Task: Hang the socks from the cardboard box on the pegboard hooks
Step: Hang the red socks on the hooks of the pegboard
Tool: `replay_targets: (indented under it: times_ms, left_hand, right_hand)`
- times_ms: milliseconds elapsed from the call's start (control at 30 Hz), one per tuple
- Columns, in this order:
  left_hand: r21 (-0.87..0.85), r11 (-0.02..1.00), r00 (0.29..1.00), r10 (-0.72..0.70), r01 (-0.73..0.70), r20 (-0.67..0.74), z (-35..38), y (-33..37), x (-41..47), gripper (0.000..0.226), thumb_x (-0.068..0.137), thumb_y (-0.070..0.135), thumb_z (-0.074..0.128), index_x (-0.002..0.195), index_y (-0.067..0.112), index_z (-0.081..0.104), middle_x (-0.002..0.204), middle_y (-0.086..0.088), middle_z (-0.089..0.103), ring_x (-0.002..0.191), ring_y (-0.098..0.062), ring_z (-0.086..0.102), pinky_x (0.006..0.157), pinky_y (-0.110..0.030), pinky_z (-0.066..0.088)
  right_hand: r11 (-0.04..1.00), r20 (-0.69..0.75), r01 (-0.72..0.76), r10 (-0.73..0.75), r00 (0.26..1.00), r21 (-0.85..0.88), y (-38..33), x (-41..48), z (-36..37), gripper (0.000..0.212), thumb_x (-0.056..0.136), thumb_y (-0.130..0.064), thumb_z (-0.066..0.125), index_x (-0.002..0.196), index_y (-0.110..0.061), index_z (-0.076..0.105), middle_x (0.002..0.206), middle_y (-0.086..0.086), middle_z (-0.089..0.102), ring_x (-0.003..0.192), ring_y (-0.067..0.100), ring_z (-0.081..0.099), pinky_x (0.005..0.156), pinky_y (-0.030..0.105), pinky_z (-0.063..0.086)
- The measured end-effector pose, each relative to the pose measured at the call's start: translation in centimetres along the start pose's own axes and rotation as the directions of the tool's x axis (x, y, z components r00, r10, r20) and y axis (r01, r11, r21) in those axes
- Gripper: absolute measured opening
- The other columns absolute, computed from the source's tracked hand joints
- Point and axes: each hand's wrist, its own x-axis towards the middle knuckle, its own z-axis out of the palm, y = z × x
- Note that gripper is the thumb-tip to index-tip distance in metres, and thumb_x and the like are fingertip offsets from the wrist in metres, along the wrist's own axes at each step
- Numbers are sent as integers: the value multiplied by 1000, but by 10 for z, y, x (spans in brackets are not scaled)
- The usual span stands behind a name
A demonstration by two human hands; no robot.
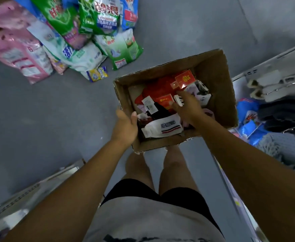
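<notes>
An open cardboard box [214,70] stands on the grey floor ahead of my legs. It holds several packs of socks: red ones [158,89] with red cards, a black one, pale pink ones and a white sock with a striped band [162,127] at the near side. My left hand [125,125] rests against the box's near left wall with its thumb over the rim. My right hand [187,106] reaches down into the box, its fingers spread over a card-backed pack [179,100] in the middle; whether it grips the pack is unclear.
A heap of green, white and pink detergent bags [84,35] lies on the floor at the upper left. Shelving with slippers [265,88] and dark goods stands at the right, blue packets [251,119] below it. A metal shelf edge [29,193] runs along the lower left.
</notes>
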Motion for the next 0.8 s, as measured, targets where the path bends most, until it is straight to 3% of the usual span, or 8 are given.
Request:
replay_targets:
  times_ms: [133,267,333,400,533,633,700,800]
  left_hand:
    - [-33,999,999,-4,3,-41,6,0,2,50,107,43,39,139,7,28,84,4,54,89,-24,59,85,-41,50]
    - [-42,999,971,-42,33,-234,14,-5,-1,47,104,44,46,133,8,41,122,-13,57,108,-29,60,94,-44,52]
    - [23,999,875,40,-33,-482,20,0,-10,43,103,37,52,130,4,49,124,-15,53,105,-28,59,87,-39,51]
    - [32,981,778,173,-194,-604,23,12,-19,31,102,29,56,121,5,55,114,-12,54,96,-21,58,79,-31,49]
    - [-66,932,883,313,-357,-350,31,45,-21,31,99,36,61,124,18,60,117,2,58,101,-6,58,82,-17,49]
    - [-246,938,968,251,-245,-4,34,73,-14,47,98,45,59,141,28,51,138,12,55,123,-1,51,94,-10,43]
    - [-364,921,957,220,-140,188,38,84,-7,43,97,47,60,135,28,56,129,12,65,114,-1,62,95,-21,53]
    - [-375,923,955,184,-87,232,46,89,3,19,100,38,60,115,28,65,106,6,74,97,-10,72,81,-26,58]
  right_hand:
    - [996,116,53,-44,992,-77,2,45,14,40,97,-30,63,133,-15,56,131,10,62,122,29,56,101,40,45]
    - [991,171,56,-35,985,-119,11,61,22,20,99,-27,59,113,-13,65,105,7,67,101,26,62,86,37,51]
    - [994,115,84,-76,991,-71,13,55,13,17,100,-25,58,109,-12,64,99,4,65,96,23,62,79,34,49]
    - [992,61,124,-125,990,20,15,43,-3,17,100,-25,58,107,-11,64,98,5,67,93,23,64,75,35,52]
    - [964,35,118,-130,991,238,1,10,-44,14,101,-28,56,107,-17,62,109,-2,65,104,14,64,81,25,56]
    - [948,69,78,-105,992,309,-9,-3,-67,18,101,-32,54,114,-20,61,115,-3,67,106,10,65,86,26,56]
    - [926,106,28,-73,992,376,-9,-5,-74,26,101,-34,54,118,-16,64,114,-2,70,105,11,68,90,33,57]
    - [893,191,-89,4,982,441,-6,2,-75,35,102,-37,52,124,-11,62,115,3,71,105,15,70,93,39,58]
